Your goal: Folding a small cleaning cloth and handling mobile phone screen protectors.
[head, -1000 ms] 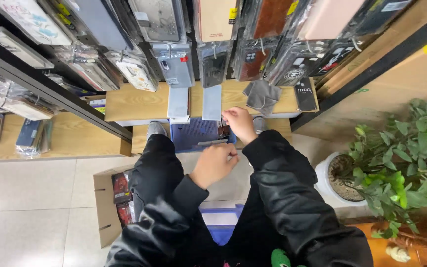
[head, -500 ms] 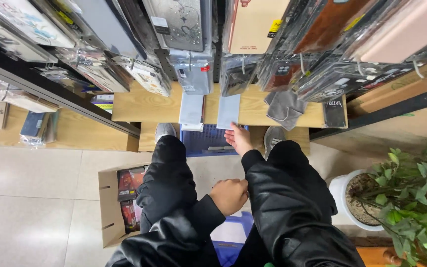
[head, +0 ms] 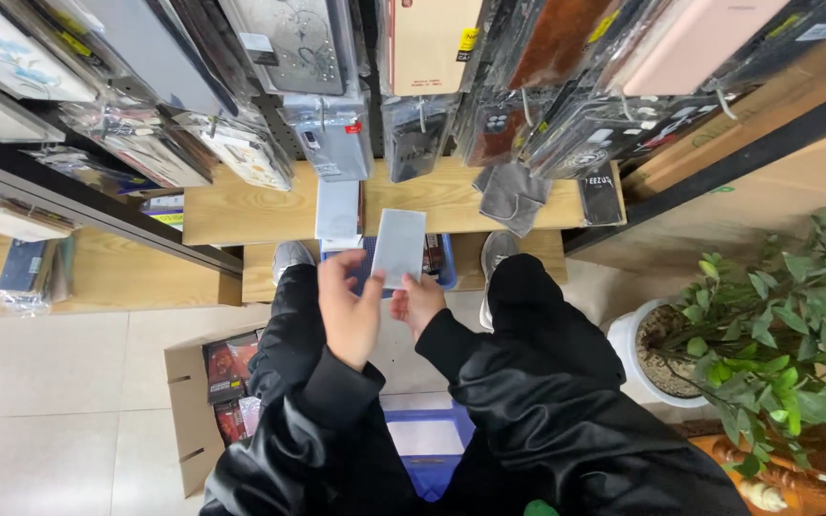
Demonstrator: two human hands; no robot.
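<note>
While raised together | left hand (head: 351, 311), right hand (head: 420, 301) | grip grasping pale packet (head: 399, 247)

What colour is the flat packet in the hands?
Pale grey-white, plain; the packet shows best in the head view.
</note>
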